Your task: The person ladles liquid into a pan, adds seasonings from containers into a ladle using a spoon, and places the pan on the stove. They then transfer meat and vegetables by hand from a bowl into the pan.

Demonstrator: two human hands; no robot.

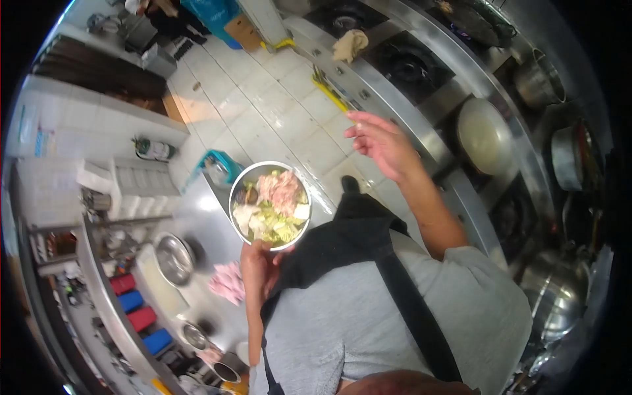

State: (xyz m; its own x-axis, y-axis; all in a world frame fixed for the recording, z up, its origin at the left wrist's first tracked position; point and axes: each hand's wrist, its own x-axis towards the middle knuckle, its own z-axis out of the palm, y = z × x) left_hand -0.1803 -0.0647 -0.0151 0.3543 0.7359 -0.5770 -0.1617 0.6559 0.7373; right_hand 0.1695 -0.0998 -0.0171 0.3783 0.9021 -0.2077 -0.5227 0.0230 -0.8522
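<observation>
My left hand (258, 266) grips the near rim of a round metal bowl (235, 220), held in front of the black apron. In the bowl lie pale pink pieces that look like raw meat (280, 191), chopped yellow-green vegetables (280, 227), whitish pieces (245, 216) and a dark brown lump (248, 195). My right hand (384, 148) is raised over the floor beside the stove, fingers stretched out and partly apart, with nothing visible in it. A yellow strip (329, 92) at the stove front shows close behind its fingertips.
On the right runs a stove (431, 141) with burners, a wide pan of pale liquid (484, 136), pots (567, 158) and a cloth (350, 46). At left, a steel counter (214, 240) carries a metal bowl (174, 259) and pink cloth (227, 283). Another person (168, 13) is far back.
</observation>
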